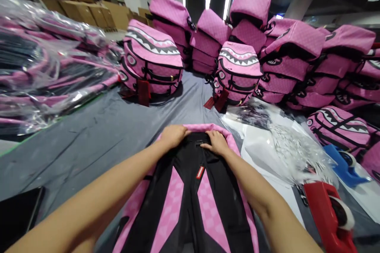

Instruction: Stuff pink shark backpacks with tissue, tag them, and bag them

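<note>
A pink and black backpack [190,205] lies in front of me with its strap side up. Black panels and pink checked patches show, along with a small red label [200,172]. My left hand [174,136] is closed over the left of its pink top edge, and part of its fingers is hidden. On the right of the same edge my right hand [217,142] grips the fabric, its fingers curled over the rim and its thumb on the black panel beside the top loop. The lower end of the backpack runs out of view.
Plastic-wrapped pink bags [53,75] are heaped at the left. Two shark-mouth backpacks [154,63] stand ahead, before stacked pink backpacks [285,55]. At the right lie clear plastic bags [285,146], a red tape dispenser [326,213] and a blue one [344,162]. A dark flat device [20,209] lies lower left.
</note>
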